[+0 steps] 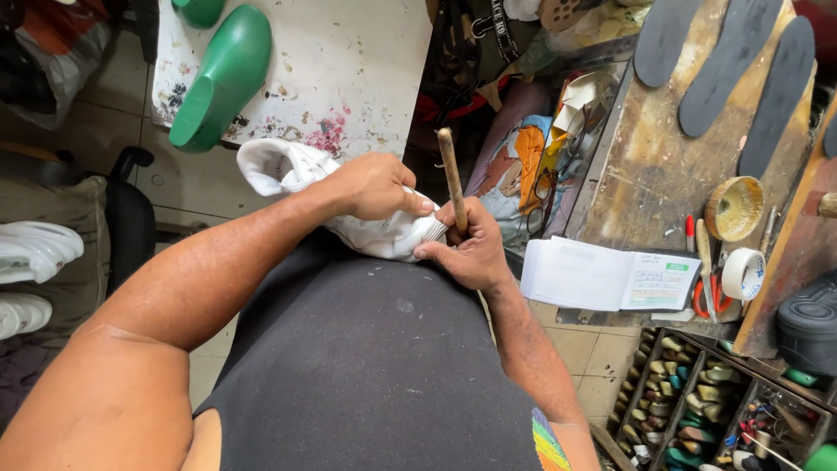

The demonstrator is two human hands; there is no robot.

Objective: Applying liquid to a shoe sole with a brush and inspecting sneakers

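Here, left hand (377,185) fingers clamp white shoe (349,196), right hand (471,249) grips wooden stick (452,179), white booklet (610,277) nearby.

The shoe (366,218) is white. The stick (452,179) is brown. The lasts (222,78) are green. The table (349,61) is white with pink and dark paint specks. The insoles (732,61) are dark grey. The tape (743,273) is white, and the scissors (708,296) have orange handles.

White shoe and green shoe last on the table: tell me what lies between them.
Head view: only bare paint-stained tabletop separates the white shoe from the green shoe last; the shoe's open end overlaps the table's near edge.
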